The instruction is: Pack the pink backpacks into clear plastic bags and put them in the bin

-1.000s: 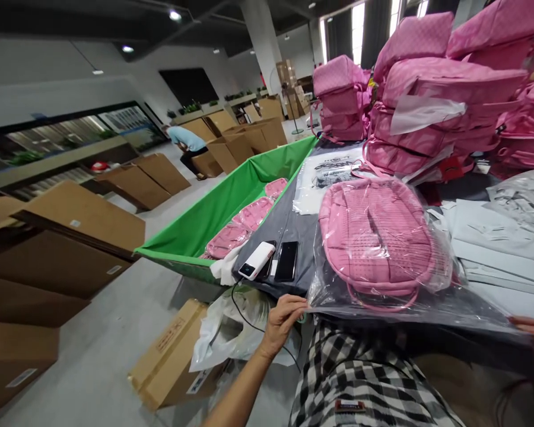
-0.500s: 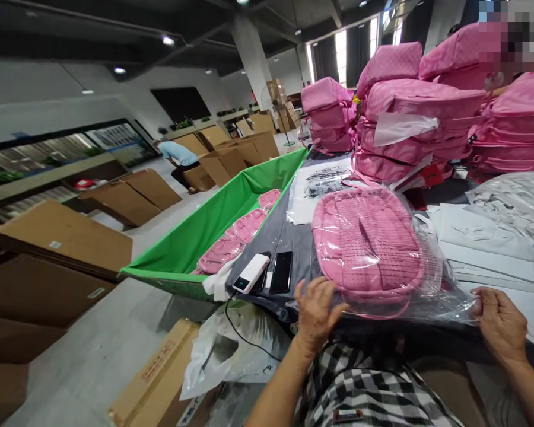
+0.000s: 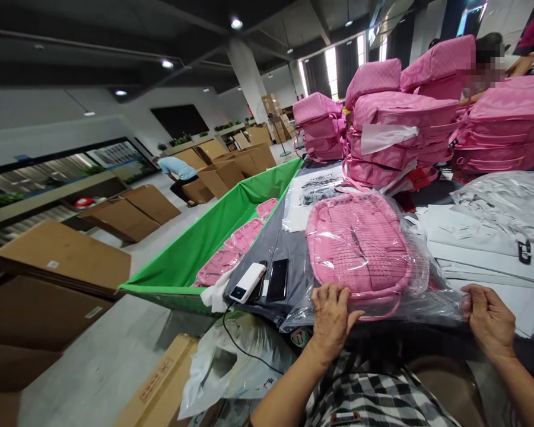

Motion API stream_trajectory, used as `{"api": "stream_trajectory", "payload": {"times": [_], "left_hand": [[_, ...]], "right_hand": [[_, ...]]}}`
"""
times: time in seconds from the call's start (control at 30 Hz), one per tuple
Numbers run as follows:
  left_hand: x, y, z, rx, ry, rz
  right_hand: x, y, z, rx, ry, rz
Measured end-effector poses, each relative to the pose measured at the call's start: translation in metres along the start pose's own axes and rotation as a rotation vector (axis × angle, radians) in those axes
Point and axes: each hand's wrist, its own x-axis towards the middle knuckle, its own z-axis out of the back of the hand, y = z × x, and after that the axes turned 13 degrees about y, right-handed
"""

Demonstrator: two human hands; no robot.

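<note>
Lying near the front edge of the dark surface (image 3: 296,243), seen in the head view, the pink backpack (image 3: 358,246) sits inside a clear plastic bag (image 3: 445,305). From where I stand, the right hand (image 3: 489,320) has its grip pinched closed on the bag's near corner. The left hand (image 3: 331,320) bends its fingers over the plastic at the backpack's lower edge, thumb held apart; whether that grip has hold of anything, I can't tell. A narrow bare strip runs between the backpack and the black phone (image 3: 277,280), with a white charger (image 3: 249,283) just beside. White sheets (image 3: 476,261) crowd the right, stacked backpacks (image 3: 400,136) the far side; a green bin (image 3: 191,243) borders the left edge.
</note>
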Motion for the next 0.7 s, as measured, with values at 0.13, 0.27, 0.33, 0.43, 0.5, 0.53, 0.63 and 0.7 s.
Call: {"api": "stream_trajectory", "payload": {"times": [0.13, 0.27, 0.33, 0.43, 0.5, 0.53, 0.63, 0.7], "left_hand": [[-0.001, -0.002, -0.002, 0.038, 0.044, -0.004], [-0.004, 0.002, -0.001, -0.088, 0.088, -0.020], [-0.007, 0.004, 0.001, -0.149, 0.105, -0.023], [-0.011, 0.005, 0.002, -0.205, 0.125, -0.023], [-0.012, 0.006, 0.000, -0.217, 0.138, -0.022], [-0.012, 0.006, -0.001, -0.215, 0.140, -0.025], [-0.007, 0.008, -0.002, -0.164, 0.103, -0.054], [0.003, 0.012, 0.000, -0.089, 0.059, -0.107]], "right_hand": [[-0.003, 0.004, 0.000, -0.007, 0.008, 0.009], [-0.001, 0.004, 0.002, -0.029, 0.021, 0.025], [0.000, 0.003, 0.003, -0.036, 0.027, 0.033], [0.000, 0.004, 0.002, -0.041, 0.007, 0.038], [-0.001, 0.005, 0.001, -0.047, -0.019, 0.037], [-0.001, 0.004, 0.000, -0.051, -0.029, 0.040], [0.000, -0.001, -0.002, -0.062, -0.043, 0.064], [0.000, -0.007, -0.002, -0.053, -0.055, 0.089]]}}
